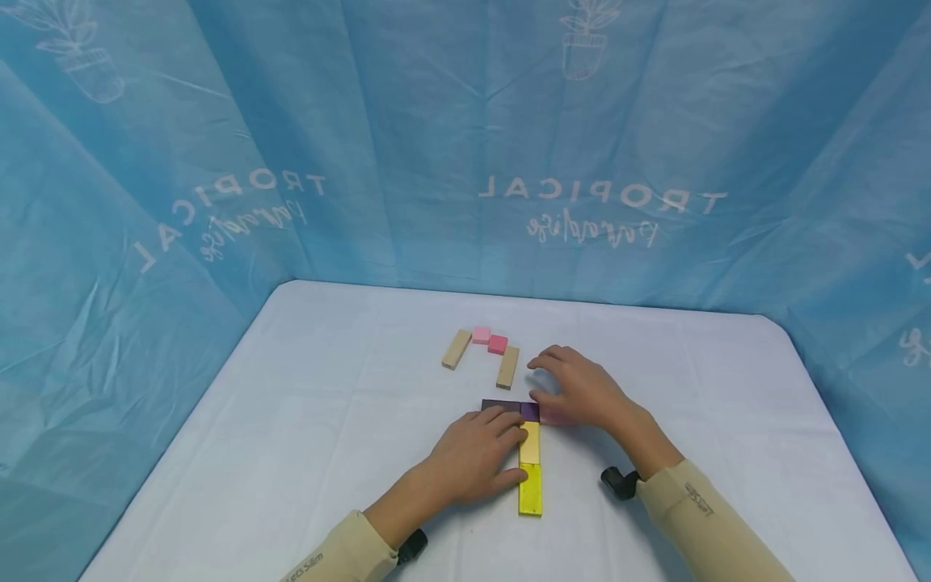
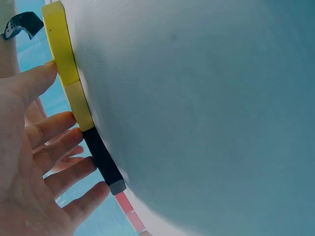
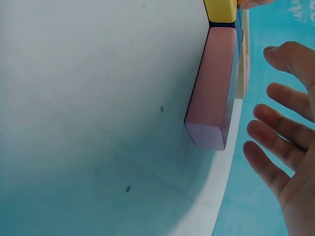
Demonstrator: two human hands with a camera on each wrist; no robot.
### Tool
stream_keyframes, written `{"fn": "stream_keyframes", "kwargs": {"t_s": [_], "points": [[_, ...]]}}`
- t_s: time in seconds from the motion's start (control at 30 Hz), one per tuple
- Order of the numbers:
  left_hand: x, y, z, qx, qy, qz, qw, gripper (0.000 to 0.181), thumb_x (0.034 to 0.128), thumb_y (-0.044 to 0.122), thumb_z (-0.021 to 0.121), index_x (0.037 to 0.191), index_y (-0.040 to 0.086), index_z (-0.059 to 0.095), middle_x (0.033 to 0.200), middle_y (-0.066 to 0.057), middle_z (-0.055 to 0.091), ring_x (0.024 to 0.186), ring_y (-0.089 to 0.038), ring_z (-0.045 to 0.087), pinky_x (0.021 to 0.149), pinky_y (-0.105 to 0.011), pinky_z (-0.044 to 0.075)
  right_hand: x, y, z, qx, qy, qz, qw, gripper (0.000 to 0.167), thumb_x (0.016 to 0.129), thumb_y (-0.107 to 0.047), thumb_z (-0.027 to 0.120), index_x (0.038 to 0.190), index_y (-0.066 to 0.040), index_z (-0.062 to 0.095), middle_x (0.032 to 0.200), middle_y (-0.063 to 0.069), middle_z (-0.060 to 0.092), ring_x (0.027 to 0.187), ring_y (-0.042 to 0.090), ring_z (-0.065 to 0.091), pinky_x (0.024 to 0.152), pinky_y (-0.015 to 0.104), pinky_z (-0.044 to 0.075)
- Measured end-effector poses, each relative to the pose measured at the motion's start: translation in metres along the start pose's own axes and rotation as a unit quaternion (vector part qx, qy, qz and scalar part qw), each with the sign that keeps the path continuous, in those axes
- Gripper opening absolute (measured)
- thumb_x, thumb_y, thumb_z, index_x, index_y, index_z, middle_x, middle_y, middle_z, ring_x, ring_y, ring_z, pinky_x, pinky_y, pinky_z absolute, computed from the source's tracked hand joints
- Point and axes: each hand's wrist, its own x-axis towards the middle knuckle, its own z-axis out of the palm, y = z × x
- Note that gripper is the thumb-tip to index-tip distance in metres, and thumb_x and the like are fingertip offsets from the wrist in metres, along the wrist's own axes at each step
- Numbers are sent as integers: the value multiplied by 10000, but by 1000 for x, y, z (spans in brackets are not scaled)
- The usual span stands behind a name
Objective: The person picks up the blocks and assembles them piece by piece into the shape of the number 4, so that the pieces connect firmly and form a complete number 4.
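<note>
A bright yellow block (image 1: 531, 495) and a pale yellow block (image 1: 532, 444) lie end to end in a line. At their far end sit a small purple block (image 1: 530, 411) and a dark, nearly black block (image 1: 498, 405) pointing left. My left hand (image 1: 469, 459) is spread over the left side of this line; its thumb (image 2: 44, 76) is at the bright yellow block, and its fingers reach the pale yellow and dark blocks. A pink block (image 3: 211, 83) extends to the right from the purple one. Above it my right hand (image 1: 584, 392), fingers loosely parted, holds nothing.
Farther back on the white-covered table (image 1: 349, 453) lie two tan wooden blocks, a left one (image 1: 457, 350) and a right one (image 1: 507, 368). Between them are a light pink cube (image 1: 482, 335) and a darker pink cube (image 1: 498, 345). A blue curtain (image 1: 436, 145) surrounds the table.
</note>
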Motion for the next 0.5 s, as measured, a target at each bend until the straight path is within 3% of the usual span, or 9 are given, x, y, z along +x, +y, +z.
{"fn": "stream_keyframes", "kwargs": {"t_s": [0.5], "points": [[0,0,2,4,62,37,10000,580,913,630,460,1331,239,549,1417,40,460,1321,-194,376,1035,-420,370,16,-1,8,57,-235,394,9989,634,811,-464,716,1356,-194,539,1318,16,533,1237,234,469,976,502,419]]}}
